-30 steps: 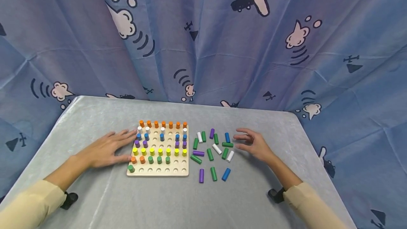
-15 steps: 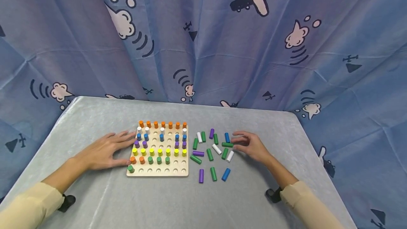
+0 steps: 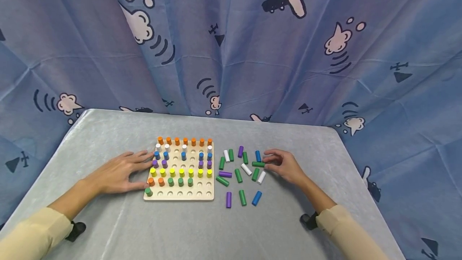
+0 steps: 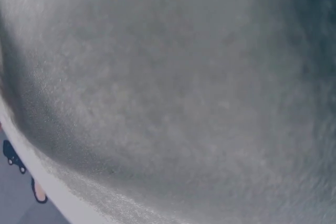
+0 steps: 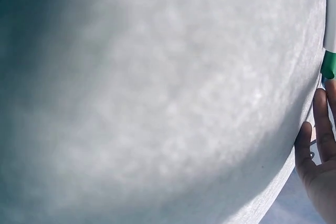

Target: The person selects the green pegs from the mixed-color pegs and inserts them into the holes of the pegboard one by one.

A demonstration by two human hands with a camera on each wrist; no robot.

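Note:
A pale wooden pegboard [image 3: 178, 198] lies left of centre, with upright pegs in coloured rows and several bare holes at the front and middle. My left hand [image 3: 117, 173] rests at its left edge, fingers extended and touching or almost touching the board. Loose pegs lie in a group to the right of the board. My right hand [image 3: 286, 166] lies at that group's right side, fingers slightly bent, tips close to a green peg [image 3: 258, 164] and a blue peg [image 3: 258, 156]. Whether they touch is unclear. Fingers [image 5: 321, 124] show at the right wrist view's edge.
Other loose pegs include a white peg [image 3: 261, 177], a purple peg [image 3: 229, 200] and a blue peg [image 3: 256, 198] nearer the front. The grey-covered table [image 3: 173, 232] ends at a blue printed curtain [image 3: 245, 71]. The left wrist view shows mostly blurred tablecloth.
My right hand has moved slightly left, nearer the green and blue pegs. My left hand has shifted very slightly, staying at the board's edge. The pegs have not moved.

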